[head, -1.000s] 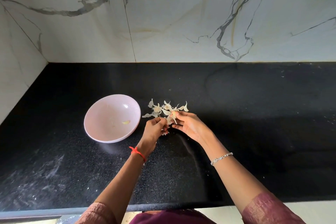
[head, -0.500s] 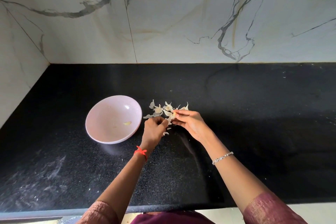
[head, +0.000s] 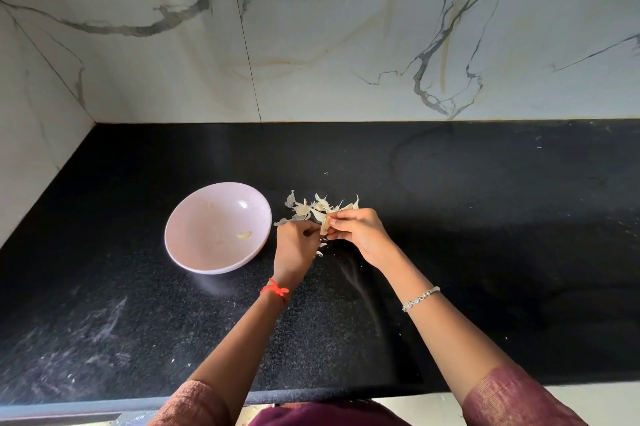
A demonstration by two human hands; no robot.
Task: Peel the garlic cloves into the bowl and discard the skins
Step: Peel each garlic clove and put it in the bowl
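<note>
Black desk (head: 485, 252) carries the pink bowl (head: 204, 214) with one peeled clove (head: 244, 235) inside, and beside it, by the loose skins (head: 311, 208), my right hand (head: 362, 235) pinches a garlic clove (head: 325, 227) while curled fingers (head: 304, 227) of my left hand (head: 296, 249) meet it, grip unclear.

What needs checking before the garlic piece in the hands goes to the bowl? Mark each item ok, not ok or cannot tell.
1. Bowl upright, left of both hands: ok.
2. Right hand pinches a pale garlic piece: ok.
3. Left hand grip on that piece: cannot tell; its fingers curl right beside it.
4. Piece fully peeled: cannot tell.
5. A clove lies in the bowl: ok.
6. Skins discarded: not ok; they lie piled on the counter right of the bowl.
</note>
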